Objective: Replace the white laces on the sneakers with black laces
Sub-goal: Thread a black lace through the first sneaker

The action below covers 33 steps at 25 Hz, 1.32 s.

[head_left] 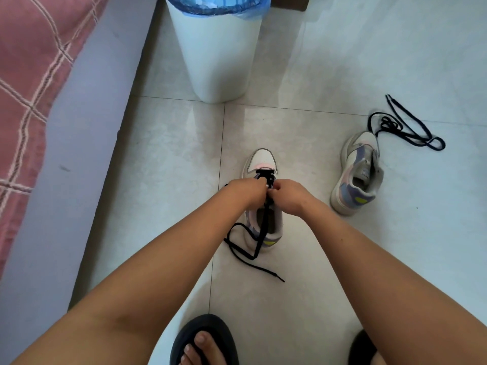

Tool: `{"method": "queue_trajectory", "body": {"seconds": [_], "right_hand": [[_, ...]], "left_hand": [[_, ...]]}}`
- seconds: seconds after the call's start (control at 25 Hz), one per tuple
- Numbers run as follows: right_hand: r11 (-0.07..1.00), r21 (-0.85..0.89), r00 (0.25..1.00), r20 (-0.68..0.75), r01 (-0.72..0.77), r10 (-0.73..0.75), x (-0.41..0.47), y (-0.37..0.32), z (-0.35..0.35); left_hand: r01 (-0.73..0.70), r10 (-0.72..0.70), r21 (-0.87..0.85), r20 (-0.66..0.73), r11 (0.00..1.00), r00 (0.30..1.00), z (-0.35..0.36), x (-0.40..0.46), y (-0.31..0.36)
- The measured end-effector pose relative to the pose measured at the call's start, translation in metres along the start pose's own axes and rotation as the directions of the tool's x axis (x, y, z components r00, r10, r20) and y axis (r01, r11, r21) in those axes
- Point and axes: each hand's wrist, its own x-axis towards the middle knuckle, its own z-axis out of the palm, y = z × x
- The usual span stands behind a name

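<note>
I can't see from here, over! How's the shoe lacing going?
Both hands, left hand and right hand, pinching black lace on near sneaker. Other sneaker unlaced. Nothing blocking.

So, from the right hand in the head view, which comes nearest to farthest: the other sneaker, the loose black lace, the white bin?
1. Other sneaker, on the floor to the right of the right hand.
2. Loose black lace, beyond that sneaker.
3. White bin, far ahead, slightly left.

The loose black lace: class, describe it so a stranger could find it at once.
Start at the white bin, then look right across the tiled floor to the unlaced sneaker. Beyond its toe lies the loose black lace, tangled and threaded through nothing.
</note>
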Motion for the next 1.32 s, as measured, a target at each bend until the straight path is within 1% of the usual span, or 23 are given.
{"method": "queue_trajectory", "body": {"seconds": [0.12, 0.16, 0.2, 0.24, 0.28, 0.32, 0.36, 0.4, 0.44, 0.48, 0.6, 0.72, 0.8, 0.88, 0.92, 0.96, 1.0, 1.08, 1.12, 1.16, 1.2, 1.28, 1.32], "right_hand": [[0.948, -0.317, 0.999, -0.005, 0.035, -0.038, 0.003, -0.005, 0.002], [0.929, -0.366, 0.998, -0.01, 0.055, -0.063, 0.003, -0.006, 0.002], [0.947, -0.312, 0.996, -0.008, 0.081, -0.088, 0.004, -0.002, 0.002], [0.987, -0.127, 0.995, -0.008, 0.102, -0.104, 0.006, 0.004, 0.002], [0.983, 0.158, 0.995, -0.01, 0.095, -0.095, 0.005, 0.011, 0.003], [0.894, 0.443, 0.998, -0.029, 0.07, -0.064, 0.001, 0.019, 0.007], [0.757, 0.651, 0.998, -0.06, 0.05, -0.014, -0.004, 0.025, 0.013], [0.633, 0.773, 0.995, -0.091, 0.048, 0.035, -0.009, 0.029, 0.02], [0.555, 0.83, 0.99, -0.118, 0.054, 0.079, -0.012, 0.033, 0.028], [0.531, 0.845, 0.983, -0.146, 0.066, 0.109, -0.013, 0.033, 0.033], [0.647, 0.759, 0.972, -0.196, 0.07, 0.126, -0.009, 0.029, 0.033], [0.765, 0.642, 0.976, -0.197, 0.06, 0.089, 0.0, 0.027, 0.025], [0.839, 0.541, 0.98, -0.19, 0.058, 0.055, 0.004, 0.025, 0.021], [0.871, 0.489, 0.984, -0.168, 0.037, 0.053, 0.007, 0.022, 0.018], [0.843, 0.538, 0.986, -0.146, 0.012, 0.079, 0.008, 0.022, 0.02], [0.76, 0.65, 0.986, -0.113, -0.02, 0.123, 0.009, 0.023, 0.023], [0.61, 0.79, 0.984, -0.06, -0.055, 0.167, 0.008, 0.025, 0.028], [0.261, 0.961, 0.981, 0.042, -0.092, 0.192, 0.003, 0.028, 0.037], [0.186, 0.978, 0.98, 0.058, -0.094, 0.19, 0.001, 0.028, 0.04], [0.192, 0.977, 0.979, 0.054, -0.092, 0.194, 0.0, 0.028, 0.042], [0.262, 0.962, 0.979, 0.029, -0.083, 0.202, 0.001, 0.027, 0.041], [0.476, 0.878, 0.982, -0.04, -0.053, 0.183, 0.002, 0.022, 0.031], [0.59, 0.807, 0.987, -0.063, -0.038, 0.15, 0.002, 0.02, 0.025]], "left_hand": [[-0.077, 0.076, -0.083, -0.015, 0.994, 0.997, 0.002, -0.009, -0.002], [-0.098, 0.095, -0.136, -0.029, 0.986, 0.995, 0.002, -0.011, -0.003], [-0.115, 0.107, -0.207, -0.053, 0.972, 0.993, 0.004, -0.013, -0.006], [-0.129, 0.106, -0.297, -0.094, 0.946, 0.99, 0.008, -0.015, -0.009], [-0.135, 0.08, -0.399, -0.152, 0.907, 0.985, 0.015, -0.018, -0.012], [-0.14, 0.031, -0.495, -0.222, 0.857, 0.975, 0.024, -0.021, -0.014], [-0.15, -0.031, -0.578, -0.291, 0.802, 0.956, 0.035, -0.024, -0.014], [-0.163, -0.095, -0.649, -0.343, 0.743, 0.934, 0.045, -0.027, -0.012], [-0.176, -0.154, -0.707, -0.377, 0.685, 0.913, 0.053, -0.028, -0.009], [-0.19, -0.204, -0.748, -0.4, 0.635, 0.893, 0.058, -0.028, -0.007], [-0.175, -0.287, -0.78, -0.415, 0.6, 0.863, 0.055, -0.024, -0.004], [-0.038, -0.266, -0.715, -0.309, 0.698, 0.913, 0.038, -0.018, -0.008], [0.016, -0.213, -0.604, -0.256, 0.797, 0.943, 0.026, -0.014, -0.009], [-0.053, -0.112, -0.47, -0.316, 0.881, 0.942, 0.02, -0.012, -0.009], [-0.1, -0.085, -0.469, -0.358, 0.878, 0.93, 0.022, -0.012, -0.009], [-0.143, -0.097, -0.527, -0.401, 0.838, 0.911, 0.027, -0.013, -0.008], [-0.179, -0.153, -0.633, -0.433, 0.754, 0.888, 0.036, -0.015, -0.008], [-0.221, -0.312, -0.83, -0.42, 0.512, 0.852, 0.057, -0.021, -0.005], [-0.228, -0.37, -0.877, -0.397, 0.422, 0.84, 0.066, -0.024, -0.003], [-0.228, -0.406, -0.896, -0.384, 0.382, 0.829, 0.072, -0.026, -0.001], [-0.223, -0.421, -0.9, -0.38, 0.375, 0.823, 0.072, -0.027, -0.001], [-0.166, -0.395, -0.891, -0.346, 0.423, 0.851, 0.058, -0.025, -0.003], [-0.111, -0.361, -0.868, -0.313, 0.483, 0.878, 0.048, -0.022, -0.006]]}}
